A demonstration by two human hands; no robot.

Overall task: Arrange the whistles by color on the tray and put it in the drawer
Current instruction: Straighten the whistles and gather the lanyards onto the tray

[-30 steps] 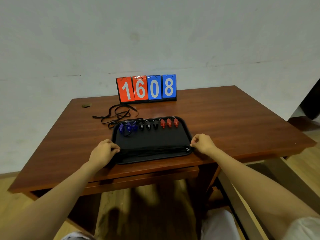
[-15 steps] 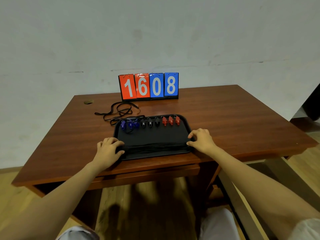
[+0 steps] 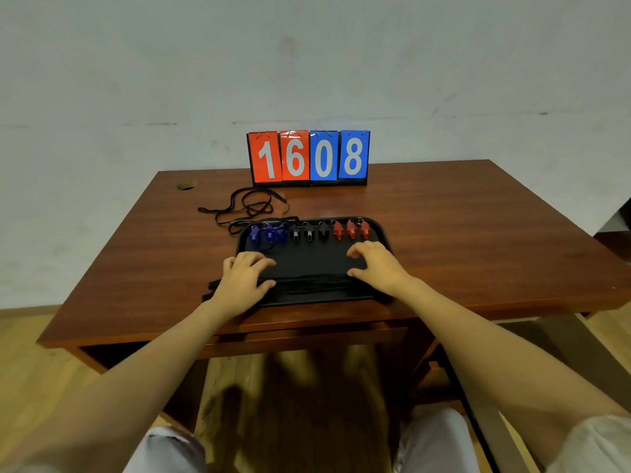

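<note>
The tray point(image 3: 385, 235) sits at the middle of the desk's point(image 3: 478, 233) near edge, its long axis running left to right along that edge. Along its far rim, ring ends toward the far edge, lie the blue whistles point(image 3: 269, 233), black whistles point(image 3: 309, 232) and red whistles point(image 3: 351, 229). The left hand point(image 3: 244, 276) and right hand point(image 3: 374, 264) rest on the lining, each grip apart, bent fingertips pressing down and clasping nothing. The loose cord point(image 3: 246, 206) trailing off the tray's far-left corner (seemingly tied to a blue whistle) could snag in carrying and scatter the row.
</note>
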